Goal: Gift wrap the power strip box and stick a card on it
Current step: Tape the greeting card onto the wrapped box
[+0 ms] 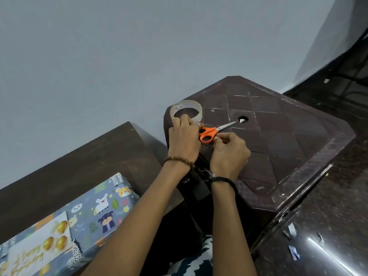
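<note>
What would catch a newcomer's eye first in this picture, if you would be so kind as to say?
Most likely the orange-handled scissors lying on the dark brown plastic stool, between the two hands. The left hand holds a roll of clear tape at the stool's near-left corner, while the right hand pinches something small beside the scissor handles. At lower left, the wrapped box in animal-print paper lies on a wooden table, with a Happy Birthday card on top.

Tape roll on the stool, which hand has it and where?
The left hand grips the tape roll at its near rim; the right hand pinches something unclear beside it.
</note>
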Motion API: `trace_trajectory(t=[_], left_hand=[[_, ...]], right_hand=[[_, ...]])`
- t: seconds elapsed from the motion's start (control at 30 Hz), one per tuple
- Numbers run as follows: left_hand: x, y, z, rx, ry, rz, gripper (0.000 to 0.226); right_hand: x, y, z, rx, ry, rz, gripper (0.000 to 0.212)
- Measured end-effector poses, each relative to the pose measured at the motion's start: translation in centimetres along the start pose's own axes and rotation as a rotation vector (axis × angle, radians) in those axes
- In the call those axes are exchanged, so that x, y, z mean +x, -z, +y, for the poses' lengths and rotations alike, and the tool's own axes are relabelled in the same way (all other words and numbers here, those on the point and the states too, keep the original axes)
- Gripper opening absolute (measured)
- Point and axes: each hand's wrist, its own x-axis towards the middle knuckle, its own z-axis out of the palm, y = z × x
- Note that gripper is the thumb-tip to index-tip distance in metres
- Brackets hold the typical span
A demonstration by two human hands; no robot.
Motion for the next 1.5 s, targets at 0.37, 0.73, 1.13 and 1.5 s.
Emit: trace_trajectory(t=[0.37, 0.73, 1.13, 1.5], left_hand=[[-13.4, 6.6, -5.4, -0.400, 0.272, 0.293, 0.032], [-30.7, 7.7, -13.3, -0.468, 1.246, 0.436, 0.064], [-28.2, 7.9, -14.1, -0.896, 1.073, 0.741, 0.082], [-24.1, 9.2, -17.5, -1.650, 1.177, 1.087, 0.101]], right_hand=[[-10.0, -1.6, -2.6, 0.077, 0.350, -0.382, 0.009], [-18.6, -3.6, -0.4, -0.364, 0.346, -0.660, 0.044], [-17.7, -3.5, -1.2, 0.355, -0.064, -0.729, 0.035], [-16.0, -5.4, -3.7, 0.664, -0.206, -0.756, 0.043]])
